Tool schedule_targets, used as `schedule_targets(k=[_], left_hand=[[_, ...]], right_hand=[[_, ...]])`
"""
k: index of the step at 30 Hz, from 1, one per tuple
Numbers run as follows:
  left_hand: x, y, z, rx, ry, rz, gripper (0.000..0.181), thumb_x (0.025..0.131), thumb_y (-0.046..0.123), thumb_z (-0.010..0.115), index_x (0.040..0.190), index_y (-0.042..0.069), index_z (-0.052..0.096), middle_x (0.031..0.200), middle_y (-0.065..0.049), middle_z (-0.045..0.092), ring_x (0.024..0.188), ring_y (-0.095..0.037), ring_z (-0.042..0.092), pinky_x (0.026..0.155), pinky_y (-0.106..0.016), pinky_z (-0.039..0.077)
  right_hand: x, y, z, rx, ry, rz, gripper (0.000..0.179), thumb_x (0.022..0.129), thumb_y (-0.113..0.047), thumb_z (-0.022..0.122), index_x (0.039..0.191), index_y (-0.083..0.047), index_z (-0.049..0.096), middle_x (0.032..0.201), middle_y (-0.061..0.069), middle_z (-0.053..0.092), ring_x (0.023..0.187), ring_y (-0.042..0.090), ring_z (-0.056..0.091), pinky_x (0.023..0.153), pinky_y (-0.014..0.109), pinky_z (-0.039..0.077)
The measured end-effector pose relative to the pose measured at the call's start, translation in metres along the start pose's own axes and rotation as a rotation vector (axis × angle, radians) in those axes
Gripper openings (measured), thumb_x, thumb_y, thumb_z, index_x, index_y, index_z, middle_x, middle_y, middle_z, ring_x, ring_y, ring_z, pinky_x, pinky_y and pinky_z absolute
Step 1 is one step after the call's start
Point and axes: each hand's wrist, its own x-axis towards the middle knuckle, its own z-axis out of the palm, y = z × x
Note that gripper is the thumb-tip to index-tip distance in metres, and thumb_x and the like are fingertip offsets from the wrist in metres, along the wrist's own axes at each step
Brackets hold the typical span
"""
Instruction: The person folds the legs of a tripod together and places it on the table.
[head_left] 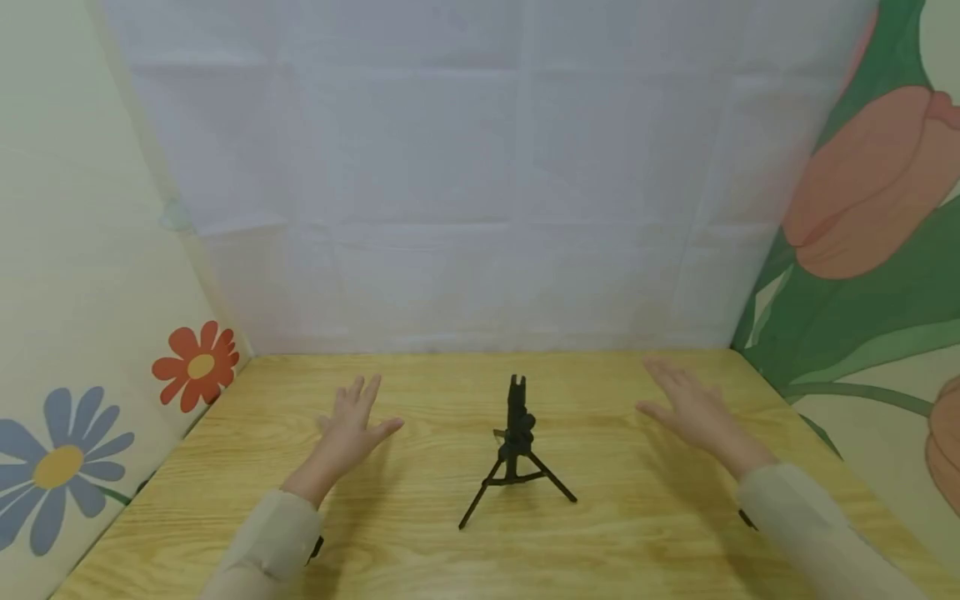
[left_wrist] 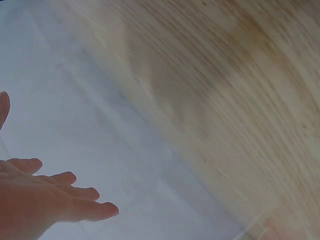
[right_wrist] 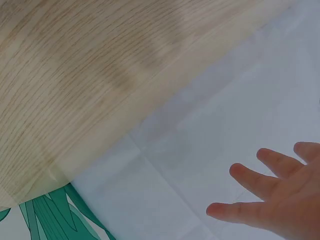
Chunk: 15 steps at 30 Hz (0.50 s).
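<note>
A small black tripod (head_left: 512, 479) stands upright on the wood-grain table, its legs spread and a forked, clamp-like head at the top. To its left, the left hand (head_left: 352, 429) is held above the table with fingers spread and nothing in it. On the other side the right hand (head_left: 697, 421) hovers likewise, fingers extended, apart from the tripod. The left wrist view has the left hand (left_wrist: 45, 200) with straight fingers against the white cloth. Spread fingers of the right hand (right_wrist: 280, 190) show in the right wrist view.
The wood-grain table (head_left: 420, 550) ends at a creased white cloth (head_left: 480, 208) hung behind it. A panel with red and blue flowers (head_left: 60, 467) borders the left side. On the right is a panel with large tulips (head_left: 862, 183) and green leaves.
</note>
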Motion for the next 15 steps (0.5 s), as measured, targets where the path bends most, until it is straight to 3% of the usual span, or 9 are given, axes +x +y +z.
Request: schedule_targets(k=[9,15], left_hand=[[-0.010,0.015,-0.001,-0.081,0.015,0.042,0.082,0.098,0.038,0.058,0.154,-0.002,0.013,0.156,-0.032,0.003,0.138,-0.057,-0.008,0.097,-0.080,-0.001],[-0.014,0.022,-0.001,-0.126,0.051,0.081,0.075,0.099,0.026,0.059,0.152,-0.005,0.016,0.156,-0.030,0.012,0.141,-0.052,0.004,0.103,-0.075,0.004]], right_hand=[[-0.008,-0.007,-0.005,0.084,0.066,-0.040,0.062,0.101,-0.034,0.054,0.147,0.002,0.036,0.145,0.028,0.039,0.129,0.051,0.037,0.101,0.072,0.024],[-0.011,-0.011,-0.006,0.123,0.104,-0.048,0.054,0.101,-0.026,0.056,0.144,0.004,0.042,0.140,0.029,0.045,0.126,0.050,0.042,0.101,0.063,0.033]])
